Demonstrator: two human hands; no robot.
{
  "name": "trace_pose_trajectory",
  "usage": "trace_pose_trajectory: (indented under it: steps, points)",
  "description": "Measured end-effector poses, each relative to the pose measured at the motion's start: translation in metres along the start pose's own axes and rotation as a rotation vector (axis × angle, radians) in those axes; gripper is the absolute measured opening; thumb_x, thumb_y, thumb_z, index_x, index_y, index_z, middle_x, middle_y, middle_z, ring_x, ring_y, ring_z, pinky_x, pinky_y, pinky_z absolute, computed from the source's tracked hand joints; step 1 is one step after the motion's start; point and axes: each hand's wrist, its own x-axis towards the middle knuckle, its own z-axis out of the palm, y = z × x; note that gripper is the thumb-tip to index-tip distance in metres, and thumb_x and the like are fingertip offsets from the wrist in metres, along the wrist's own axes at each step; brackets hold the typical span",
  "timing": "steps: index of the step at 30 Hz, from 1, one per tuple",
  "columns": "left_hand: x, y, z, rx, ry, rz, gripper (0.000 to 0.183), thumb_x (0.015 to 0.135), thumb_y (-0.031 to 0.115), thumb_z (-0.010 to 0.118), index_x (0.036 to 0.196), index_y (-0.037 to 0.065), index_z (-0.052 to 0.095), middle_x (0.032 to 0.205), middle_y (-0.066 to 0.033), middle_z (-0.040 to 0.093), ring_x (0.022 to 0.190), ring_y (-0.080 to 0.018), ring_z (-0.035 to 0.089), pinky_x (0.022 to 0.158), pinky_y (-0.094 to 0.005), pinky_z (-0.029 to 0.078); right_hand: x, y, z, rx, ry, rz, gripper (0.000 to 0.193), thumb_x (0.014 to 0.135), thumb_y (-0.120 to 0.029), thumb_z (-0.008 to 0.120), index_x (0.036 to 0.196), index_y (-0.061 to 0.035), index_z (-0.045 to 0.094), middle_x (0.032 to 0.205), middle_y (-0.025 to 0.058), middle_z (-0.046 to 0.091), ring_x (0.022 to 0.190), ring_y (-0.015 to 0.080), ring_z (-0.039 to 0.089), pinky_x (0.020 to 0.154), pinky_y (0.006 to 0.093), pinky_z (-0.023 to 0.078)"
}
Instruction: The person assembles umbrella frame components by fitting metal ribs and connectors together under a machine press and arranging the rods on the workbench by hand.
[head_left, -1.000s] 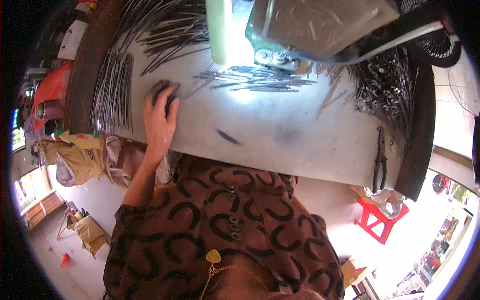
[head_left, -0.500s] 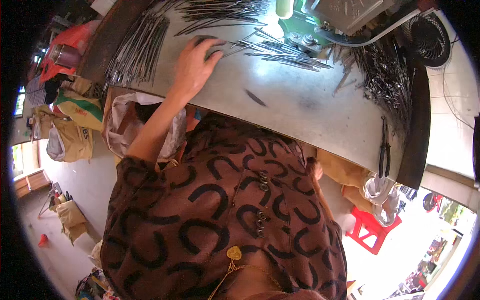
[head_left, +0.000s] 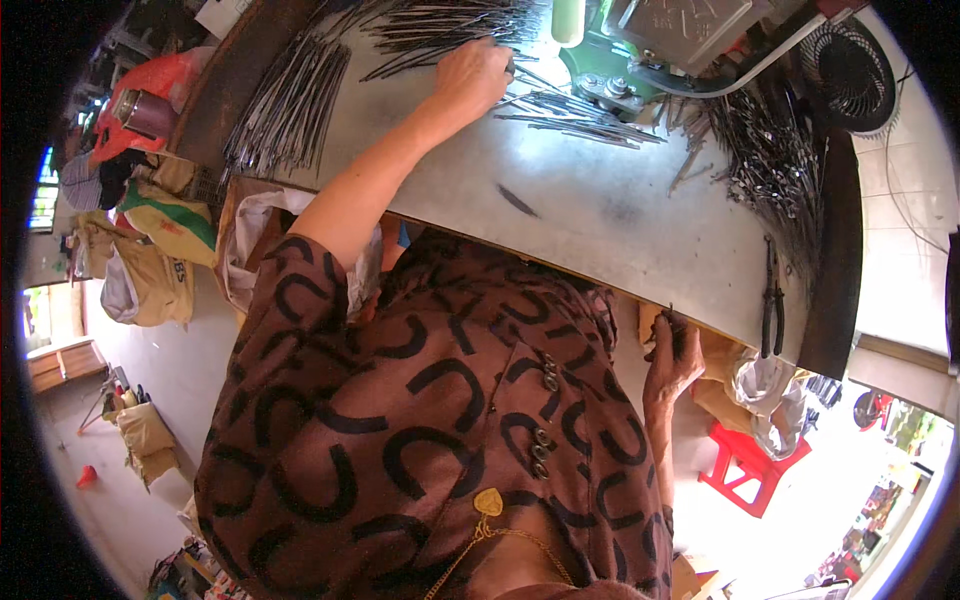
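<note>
My left hand reaches over the metal worktable, its fingers curled at the left end of a small pile of thin metal rods. Dark coverings show on its fingertips; whatever they pinch is hidden. This pile lies beside a green machine under a bright light. Just below the table's front edge is my right hand, fingers bent around something small and dark that I cannot make out. Two more rod bundles lie to the left: one bundle near the left edge, another bundle farther back.
A tangled heap of dark metal pieces lies at the right, with black-handled pliers nearer me. A black fan stands behind. A dark sliver rests mid-table. Below are an open sack and a red stool.
My left hand has moved right and away from me to the rods by the machine. My right hand has risen into fuller view at the table's front edge.
</note>
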Motion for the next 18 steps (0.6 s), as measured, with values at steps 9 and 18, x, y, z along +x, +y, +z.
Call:
trace_pose_trajectory:
  steps: [9,18]
  points:
    - [0.024,0.004,0.014,-0.087,0.035,0.101,0.021,0.08,0.016,0.065,0.099,0.008,0.067,0.095,-0.0166,0.062,0.089,-0.0342,0.061,0.078,-0.0442,0.048,0.041,-0.071,0.025,0.362,-0.15,0.028,0.019,0.086,-0.006,0.063,0.102,0.0029,0.063,0.08,0.0081,0.064,0.065,0.0119,0.059,0.055,0.0257,0.048]
    - [0.027,0.004,0.025,0.04,0.241,0.18,0.018,0.081,0.018,0.061,0.088,0.002,0.064,0.093,-0.0164,0.057,0.093,-0.0342,0.054,0.082,-0.0469,0.045,0.086,-0.1,0.051,0.568,-0.455,0.275,0.026,0.088,-0.022,0.061,0.1,0.0006,0.06,0.074,0.0072,0.061,0.058,0.0112,0.054,0.05,0.0253,0.041]
